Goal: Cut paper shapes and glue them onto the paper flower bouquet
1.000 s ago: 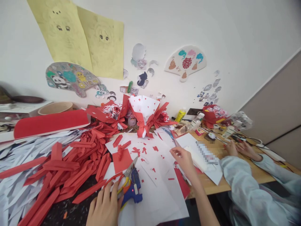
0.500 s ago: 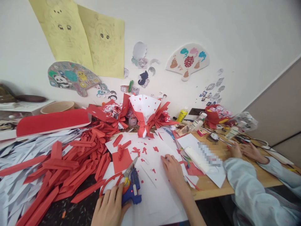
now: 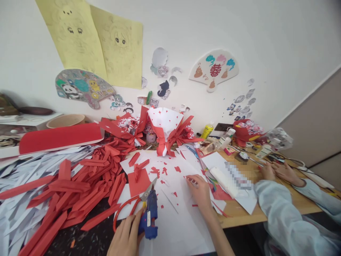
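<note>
My left hand (image 3: 126, 229) is closed around the blue hot glue gun (image 3: 152, 206), whose nozzle points away from me. Beside it lie orange-handled scissors (image 3: 125, 204), their loops partly under my fingers and their blades next to the nozzle. On the white paper (image 3: 173, 220), my right hand (image 3: 200, 192) is curled, thumb and fingers pinched at what looks like a small red paper scrap (image 3: 187, 176). Several red scraps and a thin white stick (image 3: 169, 200) lie between my hands. A red paper square (image 3: 139, 183) with a small red twisted piece on it is beyond the scissors.
Folded red strips (image 3: 77, 188) and white strips (image 3: 21, 192) are heaped at left. Red and white paper bouquets (image 3: 165, 122) stand against the wall. Bottles (image 3: 226, 139) and cables are at the back right. Another person's hands and sleeve (image 3: 277, 206) are at the right.
My left hand has taken hold of the glue gun and turned it more upright in view. My right hand's fingers have curled from lying flat on the paper into a pinch.
</note>
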The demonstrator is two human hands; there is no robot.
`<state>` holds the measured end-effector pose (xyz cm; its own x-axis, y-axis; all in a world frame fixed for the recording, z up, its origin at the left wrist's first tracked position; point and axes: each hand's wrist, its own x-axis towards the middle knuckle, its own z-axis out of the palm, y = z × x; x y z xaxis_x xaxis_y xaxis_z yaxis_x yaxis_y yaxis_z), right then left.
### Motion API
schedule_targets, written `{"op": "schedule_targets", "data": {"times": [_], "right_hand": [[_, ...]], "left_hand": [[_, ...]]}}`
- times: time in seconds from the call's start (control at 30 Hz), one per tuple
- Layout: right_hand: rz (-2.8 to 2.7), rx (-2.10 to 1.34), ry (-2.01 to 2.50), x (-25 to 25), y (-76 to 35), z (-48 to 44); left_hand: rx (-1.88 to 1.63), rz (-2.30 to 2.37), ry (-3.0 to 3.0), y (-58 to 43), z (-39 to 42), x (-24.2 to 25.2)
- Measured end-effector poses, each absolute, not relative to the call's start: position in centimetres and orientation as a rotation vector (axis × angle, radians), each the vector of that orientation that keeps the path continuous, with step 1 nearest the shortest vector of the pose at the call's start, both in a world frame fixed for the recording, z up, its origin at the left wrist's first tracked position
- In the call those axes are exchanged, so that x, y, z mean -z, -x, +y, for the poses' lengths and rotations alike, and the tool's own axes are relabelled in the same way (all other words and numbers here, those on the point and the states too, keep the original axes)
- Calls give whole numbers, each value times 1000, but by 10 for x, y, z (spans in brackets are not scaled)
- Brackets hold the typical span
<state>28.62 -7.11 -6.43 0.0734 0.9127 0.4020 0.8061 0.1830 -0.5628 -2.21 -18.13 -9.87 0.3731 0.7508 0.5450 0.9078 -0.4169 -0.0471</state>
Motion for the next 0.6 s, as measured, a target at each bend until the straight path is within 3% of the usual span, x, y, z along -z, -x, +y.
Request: {"op": "schedule_targets", "data": {"times": [0.3,0.6], "right_hand": [[-2309,411,1906,62,-275,-55],[-2456,507,1856,55,-268,-50]], "left_hand": [[719,-1484,2371,34,-183,109],[831,-1492,2397,35,-181,102]]}}
